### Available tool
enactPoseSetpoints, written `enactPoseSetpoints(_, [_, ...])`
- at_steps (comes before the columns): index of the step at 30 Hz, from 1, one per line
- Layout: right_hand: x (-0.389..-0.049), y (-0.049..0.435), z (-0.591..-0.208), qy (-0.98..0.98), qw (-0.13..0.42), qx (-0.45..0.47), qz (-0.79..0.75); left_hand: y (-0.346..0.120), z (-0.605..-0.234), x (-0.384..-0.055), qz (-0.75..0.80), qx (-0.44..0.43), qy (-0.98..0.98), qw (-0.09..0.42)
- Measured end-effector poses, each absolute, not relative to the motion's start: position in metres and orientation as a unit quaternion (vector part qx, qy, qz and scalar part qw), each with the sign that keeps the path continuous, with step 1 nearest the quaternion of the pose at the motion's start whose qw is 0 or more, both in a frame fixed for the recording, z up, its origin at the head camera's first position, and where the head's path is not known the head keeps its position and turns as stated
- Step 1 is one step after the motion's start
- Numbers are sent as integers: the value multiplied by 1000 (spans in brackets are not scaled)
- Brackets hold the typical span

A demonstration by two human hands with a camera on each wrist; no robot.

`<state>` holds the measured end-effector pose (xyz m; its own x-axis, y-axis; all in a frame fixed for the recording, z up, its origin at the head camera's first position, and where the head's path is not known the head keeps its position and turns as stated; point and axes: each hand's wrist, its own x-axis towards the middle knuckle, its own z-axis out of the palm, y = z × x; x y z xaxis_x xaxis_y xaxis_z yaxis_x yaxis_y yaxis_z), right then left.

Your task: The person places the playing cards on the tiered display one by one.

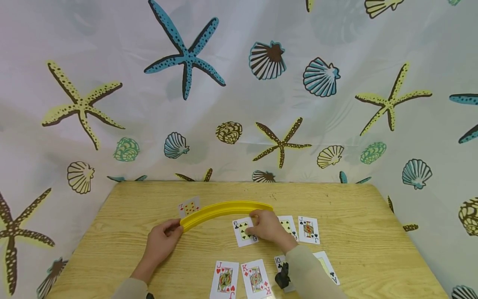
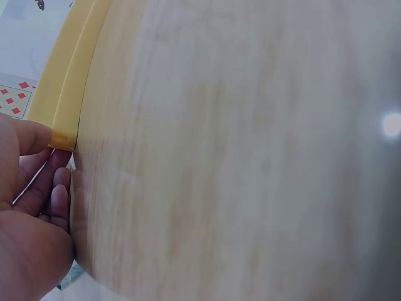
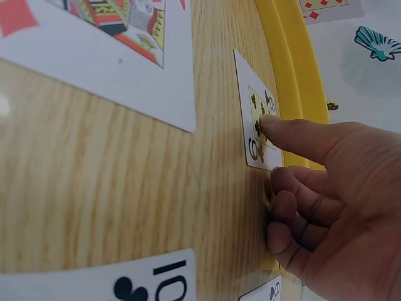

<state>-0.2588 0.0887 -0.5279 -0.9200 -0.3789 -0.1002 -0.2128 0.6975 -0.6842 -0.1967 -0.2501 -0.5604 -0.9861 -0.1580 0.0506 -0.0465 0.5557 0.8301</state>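
Observation:
A curved yellow card holder [image 1: 228, 206] lies across the table, and my left hand [image 1: 163, 241] pinches its left end between thumb and fingers. The seven of diamonds [image 1: 189, 206] stands in the holder near that end, its lower part hidden. My right hand [image 1: 269, 227] holds the six of clubs [image 1: 242, 233] by its right side, in front of the holder. In the right wrist view the thumb presses on the face of this six of clubs [image 3: 252, 119], while the other fingers curl beside its edge. Whether the card is lifted off the table, I cannot tell.
Right of the hand lie a partly covered black-suit card [image 1: 289, 226] and a jack [image 1: 308, 229]. Nearer are the jack of hearts [image 1: 225, 280], the king of diamonds [image 1: 256, 279], a ten [image 1: 278, 261] partly under the right wrist, and an ace [image 1: 329, 270]. A patterned curtain [image 1: 231, 104] surrounds the table.

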Motion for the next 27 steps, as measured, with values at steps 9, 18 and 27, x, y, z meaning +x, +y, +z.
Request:
enactPoseSetpoints(9, [-260,89,-527,912,119,-160,-359,-250,-559,-196,-469,53,-879,67])
enactPoseSetpoints(18, [-261,90,-526,908,121,-164,-365,-249,-562,-197,-464,51,-881,76])
enactPoseSetpoints(27, [-261,91,-525,900,106,-156,-393,-250,-561,-198,-465,56,-881,63])
